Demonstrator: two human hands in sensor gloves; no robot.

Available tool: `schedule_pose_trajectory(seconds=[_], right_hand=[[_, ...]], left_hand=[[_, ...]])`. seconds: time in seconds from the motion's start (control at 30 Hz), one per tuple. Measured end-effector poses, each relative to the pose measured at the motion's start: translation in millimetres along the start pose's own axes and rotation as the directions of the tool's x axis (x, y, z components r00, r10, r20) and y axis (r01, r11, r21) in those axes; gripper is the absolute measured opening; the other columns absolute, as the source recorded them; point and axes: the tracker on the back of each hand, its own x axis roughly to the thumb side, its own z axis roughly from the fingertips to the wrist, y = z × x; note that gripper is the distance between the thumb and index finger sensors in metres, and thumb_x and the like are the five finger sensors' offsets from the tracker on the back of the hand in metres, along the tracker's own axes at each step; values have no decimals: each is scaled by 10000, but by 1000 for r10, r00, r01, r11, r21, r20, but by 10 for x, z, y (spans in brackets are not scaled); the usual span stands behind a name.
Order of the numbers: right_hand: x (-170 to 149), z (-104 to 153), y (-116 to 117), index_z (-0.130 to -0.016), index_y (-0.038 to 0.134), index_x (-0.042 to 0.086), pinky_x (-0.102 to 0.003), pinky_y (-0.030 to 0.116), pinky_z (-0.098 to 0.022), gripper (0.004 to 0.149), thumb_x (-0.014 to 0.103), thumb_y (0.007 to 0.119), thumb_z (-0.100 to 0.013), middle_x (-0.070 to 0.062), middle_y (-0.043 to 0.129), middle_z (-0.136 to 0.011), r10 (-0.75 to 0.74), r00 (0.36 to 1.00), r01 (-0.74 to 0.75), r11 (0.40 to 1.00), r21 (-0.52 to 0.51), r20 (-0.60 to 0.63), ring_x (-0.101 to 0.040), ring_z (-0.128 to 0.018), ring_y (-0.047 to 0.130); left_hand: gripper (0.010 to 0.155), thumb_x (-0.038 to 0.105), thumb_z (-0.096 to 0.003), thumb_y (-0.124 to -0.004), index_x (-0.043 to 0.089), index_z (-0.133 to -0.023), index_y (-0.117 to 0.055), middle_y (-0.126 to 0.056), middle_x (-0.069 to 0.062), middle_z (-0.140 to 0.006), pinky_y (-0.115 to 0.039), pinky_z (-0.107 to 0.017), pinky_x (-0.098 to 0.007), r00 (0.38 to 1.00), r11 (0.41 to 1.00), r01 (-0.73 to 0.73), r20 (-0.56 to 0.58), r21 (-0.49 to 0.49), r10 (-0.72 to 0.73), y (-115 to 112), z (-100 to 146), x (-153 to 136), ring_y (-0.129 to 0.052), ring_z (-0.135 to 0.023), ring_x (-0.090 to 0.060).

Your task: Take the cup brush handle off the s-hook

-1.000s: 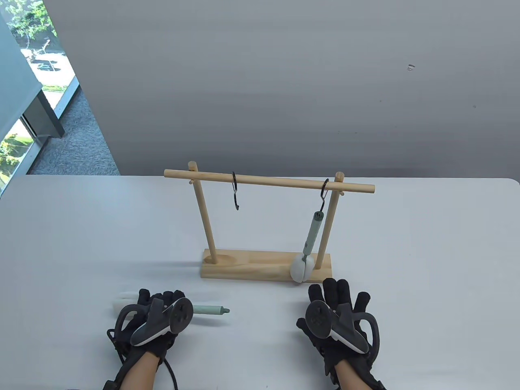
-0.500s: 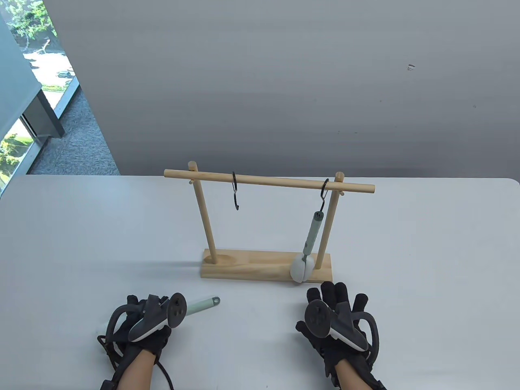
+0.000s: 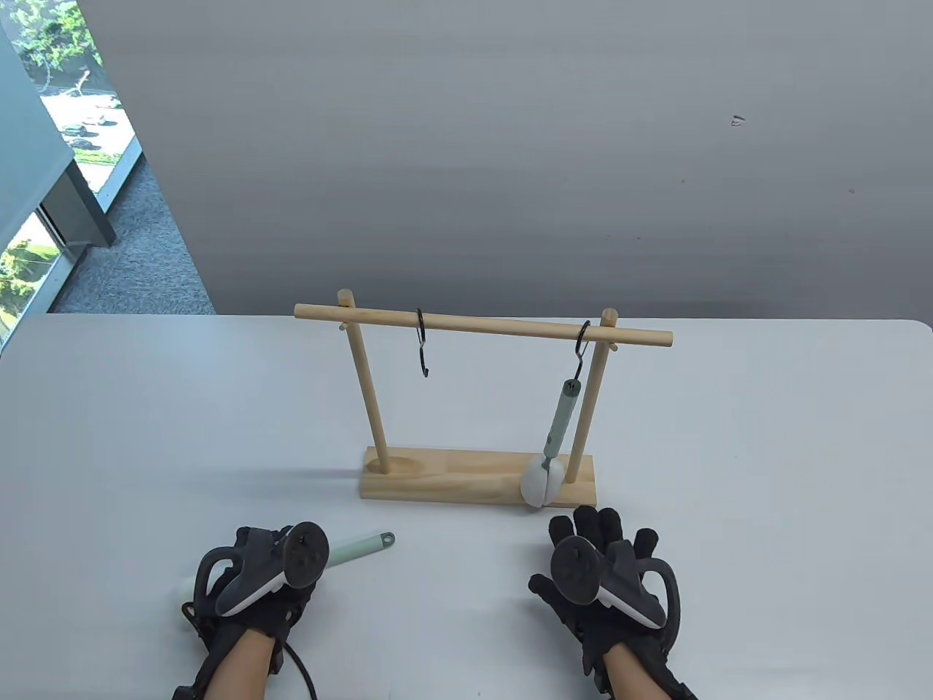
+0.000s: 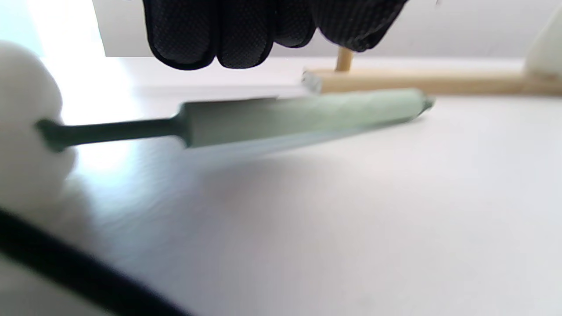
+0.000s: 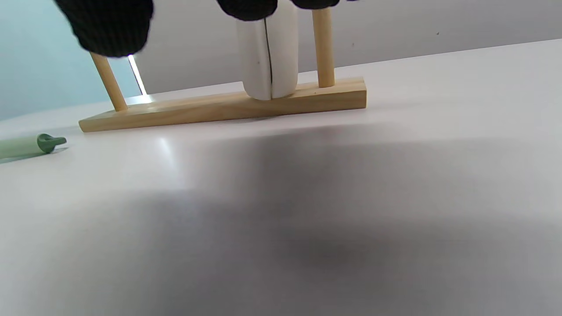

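A cup brush with a pale green handle (image 3: pixel 560 426) hangs from the right black S-hook (image 3: pixel 582 343) on a wooden rack's rail (image 3: pixel 481 324). Its white sponge head (image 3: pixel 541 483) rests on the rack base (image 3: pixel 452 481) and also shows in the right wrist view (image 5: pixel 268 57). My right hand (image 3: pixel 601 554) lies open on the table just in front of that head, apart from it. My left hand (image 3: pixel 251 561) hovers open over a second brush (image 3: pixel 361 548) lying on the table. In the left wrist view my fingers (image 4: pixel 246 30) hang above its handle (image 4: pixel 307 116) without touching.
A second S-hook (image 3: pixel 422 343) hangs empty on the left of the rail. The loose brush's white head (image 4: pixel 26 123) lies by my left wrist. The table's far edge runs behind the rack, with a grey wall beyond.
My left hand drew back toward the front left. The loose brush swung with it, so its handle end now points up and right. The right hand barely moved.
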Motion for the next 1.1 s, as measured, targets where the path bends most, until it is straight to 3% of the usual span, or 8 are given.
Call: schedule_pose_trajectory(seconds=[0.1,0.23,0.47,0.53,1.1], right_hand=[[-32,8,-51,-1068,315,117,-773,154,-570,784,545,616,-484,-266,260,-1097,-70,997,72,996,-46,36,-517,-1030,286],[-84,62,-203,-1051,405,106,-748,323,-605,741,528,631,-486,-252,408,-1082,-199,974,219,950,-221,110,-507,-1009,460],[-202,47,-387,-1019,503,78,-695,483,-593,686,482,669,-491,-269,571,-1019,-483,857,508,736,-449,179,-506,-923,653],[-209,0,-413,-1018,499,66,-696,484,-588,689,470,679,-490,-279,574,-1011,-539,825,551,702,-452,169,-518,-911,659],[-54,-511,-474,-1024,439,30,-680,510,-585,712,430,695,-494,-296,578,-994,-603,785,601,684,-412,144,-513,-882,701]], left_hand=[[570,383,-430,-752,159,-949,-675,-788,-136,-987,-527,-684,-611,997,997,-46,61,59,42,83,61,86,-836,-886,-426],[575,391,-430,-751,161,-951,-671,-783,-135,-992,-527,-686,-611,993,996,-24,114,89,14,108,82,226,-834,-890,-425],[585,402,-431,-749,163,-957,-663,-771,-135,-1002,-522,-689,-613,988,997,7,154,80,-19,67,37,344,-826,-899,-426],[586,403,-431,-749,163,-958,-662,-772,-134,-1003,-522,-689,-614,987,997,9,157,81,-21,65,35,350,-825,-900,-425],[590,408,-433,-747,163,-962,-659,-765,-139,-1010,-513,-692,-620,985,998,-10,170,69,-1,50,-13,343,-814,-910,-433]])
